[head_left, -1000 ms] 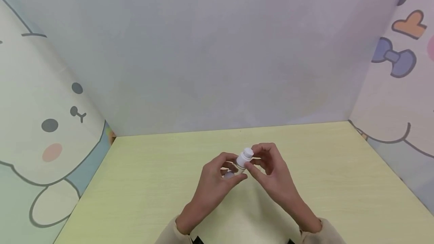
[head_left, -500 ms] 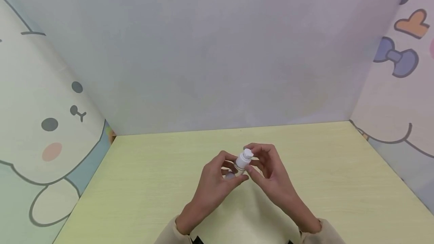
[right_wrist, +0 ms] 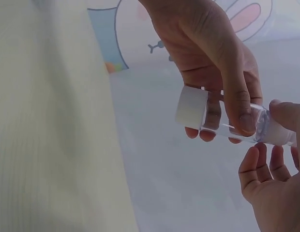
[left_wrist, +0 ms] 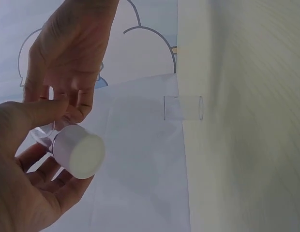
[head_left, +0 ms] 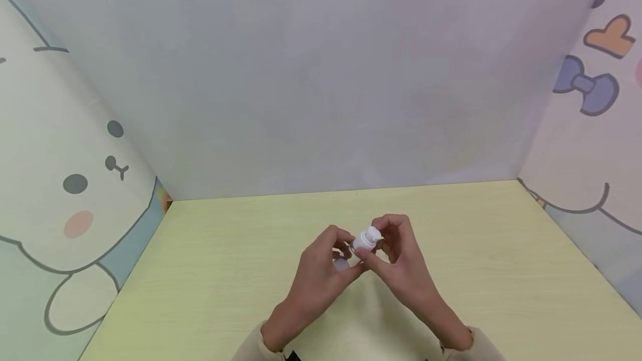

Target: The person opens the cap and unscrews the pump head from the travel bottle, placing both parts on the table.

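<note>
Held up over the table is a small pump bottle (head_left: 366, 241) with a clear body, a white base and a white pump head. It tilts, pump end up and to the right in the head view. My left hand (head_left: 321, 263) grips the clear body, its thumb on the near side, as the right wrist view shows. My right hand (head_left: 401, 263) pinches the white collar just below the pump nozzle. The white base (left_wrist: 82, 154) faces the left wrist camera. Fingers hide part of the body.
A clear cylinder (left_wrist: 184, 108), like a bottle's overcap, stands on the pale wooden table (head_left: 225, 261) in the left wrist view. Behind the table rises a plain grey-white wall (head_left: 321, 82). Cartoon-printed panels (head_left: 75, 144) flank both sides.
The bottle leans further over, its pump head having shifted a little right and down. Both hands stay on it, with the right fingers moved slightly round the pump end.
</note>
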Available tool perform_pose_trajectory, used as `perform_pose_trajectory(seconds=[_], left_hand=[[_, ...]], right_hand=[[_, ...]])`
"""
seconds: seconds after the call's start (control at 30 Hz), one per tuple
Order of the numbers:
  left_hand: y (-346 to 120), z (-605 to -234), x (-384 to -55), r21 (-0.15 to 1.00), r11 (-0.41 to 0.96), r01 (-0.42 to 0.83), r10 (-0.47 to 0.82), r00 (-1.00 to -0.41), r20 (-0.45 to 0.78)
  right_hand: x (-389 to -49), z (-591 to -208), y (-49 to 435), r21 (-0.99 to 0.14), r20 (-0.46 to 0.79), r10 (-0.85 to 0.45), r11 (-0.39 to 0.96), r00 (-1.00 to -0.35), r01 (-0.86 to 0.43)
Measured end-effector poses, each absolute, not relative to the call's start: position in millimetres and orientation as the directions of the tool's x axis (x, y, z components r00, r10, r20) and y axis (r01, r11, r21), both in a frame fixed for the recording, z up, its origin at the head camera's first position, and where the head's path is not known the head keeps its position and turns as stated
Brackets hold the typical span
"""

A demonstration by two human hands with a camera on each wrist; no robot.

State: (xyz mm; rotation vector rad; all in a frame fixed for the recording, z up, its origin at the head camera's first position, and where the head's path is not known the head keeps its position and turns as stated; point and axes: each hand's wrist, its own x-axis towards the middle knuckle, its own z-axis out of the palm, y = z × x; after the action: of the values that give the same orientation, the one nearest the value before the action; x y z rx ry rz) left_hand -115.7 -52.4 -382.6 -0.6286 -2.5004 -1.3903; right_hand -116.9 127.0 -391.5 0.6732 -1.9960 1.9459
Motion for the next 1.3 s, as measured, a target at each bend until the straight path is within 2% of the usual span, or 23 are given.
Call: perform_pose_trajectory(seconds=[0.2,0.63,0.77,0.9,1.07,1.3], left_hand=[[-61,-380,-121,0.814,0.396,0.426,0.311,-0.896,0.317],[-72,-380,-130,0.876,0.338,0.344,0.394,-0.897,0.2],[-72,-380,-129,0.875,0.341,0.345,0.399,-0.895,0.198],[-70,-379,-126,0.845,0.378,0.377,0.373,-0.898,0.234],[-66,-379,-123,0.751,0.462,0.472,0.348,-0.875,0.336],[-66,-380,-123,0.626,0.553,0.549,0.352,-0.836,0.422]], right_hand=[[-120,-389,134,-0.867,0.488,-0.203,0.001,-0.849,-0.499],[-123,-391,140,-0.808,0.555,-0.345,-0.007,-0.757,-0.589],[-122,-390,140,-0.799,0.556,-0.351,0.023,-0.753,-0.601],[-119,-389,138,-0.79,0.566,-0.273,0.092,-0.778,-0.607],[-118,-387,136,-0.79,0.567,-0.192,0.147,-0.801,-0.595],[-119,-386,137,-0.802,0.544,-0.23,0.142,-0.807,-0.581]])
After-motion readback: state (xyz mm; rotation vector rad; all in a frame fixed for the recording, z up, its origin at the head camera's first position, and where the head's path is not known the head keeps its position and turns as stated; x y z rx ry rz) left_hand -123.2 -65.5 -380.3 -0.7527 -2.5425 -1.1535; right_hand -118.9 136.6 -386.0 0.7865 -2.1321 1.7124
